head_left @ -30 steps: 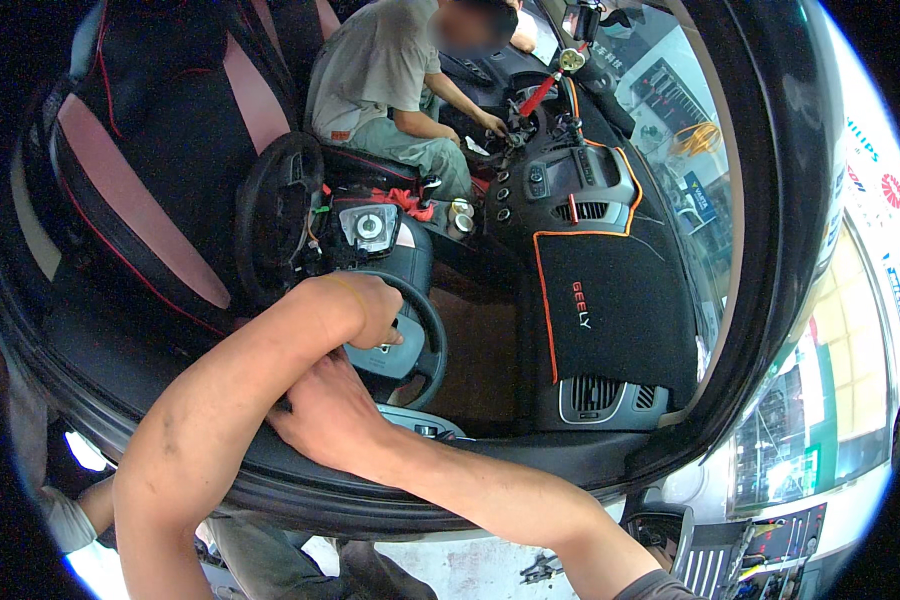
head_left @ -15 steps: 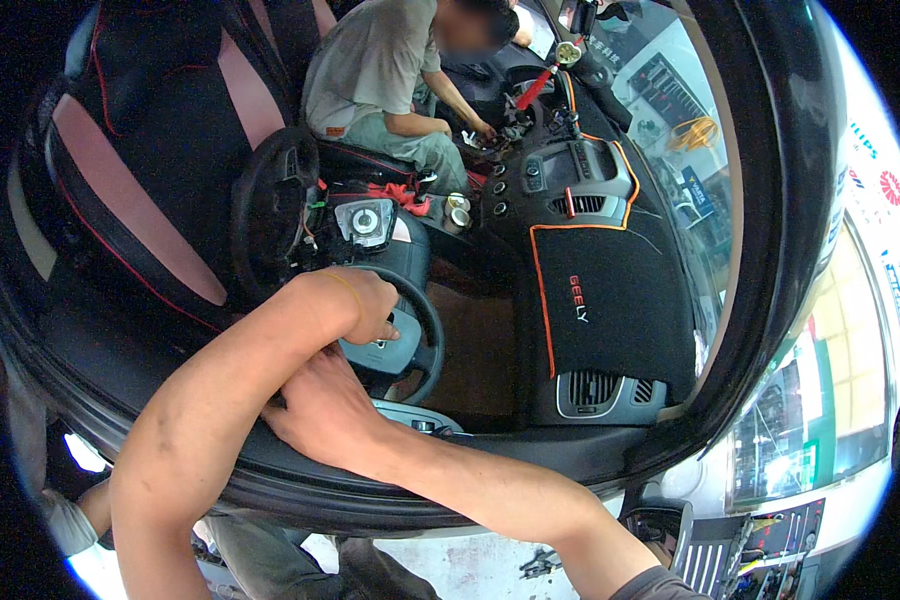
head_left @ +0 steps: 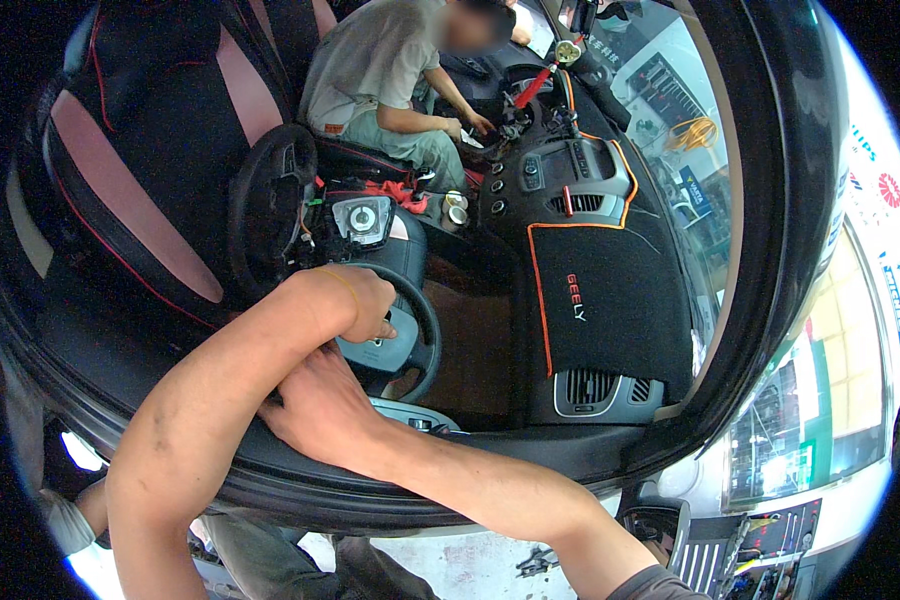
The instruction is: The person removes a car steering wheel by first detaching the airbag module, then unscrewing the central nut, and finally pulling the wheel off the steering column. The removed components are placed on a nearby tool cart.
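Note:
A steering wheel with a black rim and a grey centre pad lies on the near side of the car's cabin. My left hand reaches over its far rim, fingers curled against the wheel. Beneath my left forearm, my right hand is at the wheel's near left side; its fingers are mostly hidden. Just beyond lies a grey and white part with a round centre, with wires beside it. A second, black steering wheel leans against the seat with pink panels.
Across the cabin a seated person works with both hands near the dashboard's far end. A black dashboard mat with orange edging lies to the right. Red cloth and round tins sit mid-cabin. The door sill runs beneath my arms.
The seated person's hands have shifted slightly and draw closer together. My view has moved a little; both my hands keep their places at the steering wheel.

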`<action>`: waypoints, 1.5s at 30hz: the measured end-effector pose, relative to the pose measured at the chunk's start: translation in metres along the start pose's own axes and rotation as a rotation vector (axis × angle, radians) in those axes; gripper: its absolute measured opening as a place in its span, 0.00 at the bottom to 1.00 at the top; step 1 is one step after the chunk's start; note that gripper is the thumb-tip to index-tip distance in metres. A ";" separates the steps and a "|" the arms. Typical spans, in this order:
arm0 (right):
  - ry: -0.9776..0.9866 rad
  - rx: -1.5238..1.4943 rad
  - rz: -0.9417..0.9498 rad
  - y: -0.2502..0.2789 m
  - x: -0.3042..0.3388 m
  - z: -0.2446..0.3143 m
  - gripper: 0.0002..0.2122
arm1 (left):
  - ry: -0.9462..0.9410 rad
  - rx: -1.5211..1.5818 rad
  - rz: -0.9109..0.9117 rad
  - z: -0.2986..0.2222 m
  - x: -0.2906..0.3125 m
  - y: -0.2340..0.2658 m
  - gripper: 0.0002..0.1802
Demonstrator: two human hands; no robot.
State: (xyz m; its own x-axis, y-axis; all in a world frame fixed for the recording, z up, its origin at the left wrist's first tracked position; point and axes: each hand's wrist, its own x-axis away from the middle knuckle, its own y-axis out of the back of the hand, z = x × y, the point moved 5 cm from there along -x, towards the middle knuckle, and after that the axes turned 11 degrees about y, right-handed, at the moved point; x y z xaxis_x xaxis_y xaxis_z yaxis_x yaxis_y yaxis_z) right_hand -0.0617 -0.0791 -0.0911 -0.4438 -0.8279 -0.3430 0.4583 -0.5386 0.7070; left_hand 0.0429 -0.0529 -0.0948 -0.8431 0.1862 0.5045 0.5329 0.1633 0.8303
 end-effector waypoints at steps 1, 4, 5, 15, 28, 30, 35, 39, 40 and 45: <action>-0.009 -0.007 -0.004 0.000 0.000 0.000 0.21 | 0.005 0.004 0.004 0.000 0.001 0.000 0.27; -0.089 -0.053 0.152 0.001 -0.004 0.001 0.24 | 0.025 0.007 0.005 0.002 0.005 0.001 0.27; -0.064 -0.044 0.103 0.003 -0.004 0.000 0.22 | 0.022 0.007 0.002 0.000 0.005 0.001 0.27; -0.086 -0.019 0.119 0.004 -0.002 0.000 0.24 | 0.006 0.024 -0.023 0.000 -0.002 -0.003 0.27; -0.189 0.047 0.173 0.006 -0.004 -0.021 0.15 | 0.216 -0.036 -0.178 0.050 -0.003 0.029 0.28; -0.224 -0.018 0.192 0.006 -0.006 -0.025 0.14 | 0.244 -0.034 -0.158 0.053 -0.002 0.031 0.28; -0.164 0.012 0.181 -0.010 0.002 -0.036 0.12 | 0.215 -0.059 -0.118 0.043 -0.003 0.024 0.28; -0.179 -0.014 0.145 -0.003 0.001 -0.034 0.13 | 0.166 -0.014 -0.166 0.039 0.002 0.027 0.28; -0.213 -0.002 0.187 0.000 0.004 -0.033 0.13 | 0.158 0.005 -0.176 0.038 0.004 0.027 0.28; -0.280 -0.154 0.323 0.012 -0.003 -0.058 0.17 | 0.197 0.037 -0.198 0.047 0.011 0.037 0.28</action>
State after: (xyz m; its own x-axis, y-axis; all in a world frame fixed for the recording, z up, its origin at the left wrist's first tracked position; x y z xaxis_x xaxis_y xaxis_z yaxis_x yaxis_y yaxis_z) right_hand -0.0103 -0.0921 -0.1175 -0.4405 -0.8946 0.0754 0.7072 -0.2941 0.6430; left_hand 0.0568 0.0005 -0.0703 -0.9269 -0.0439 0.3729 0.3559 0.2133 0.9099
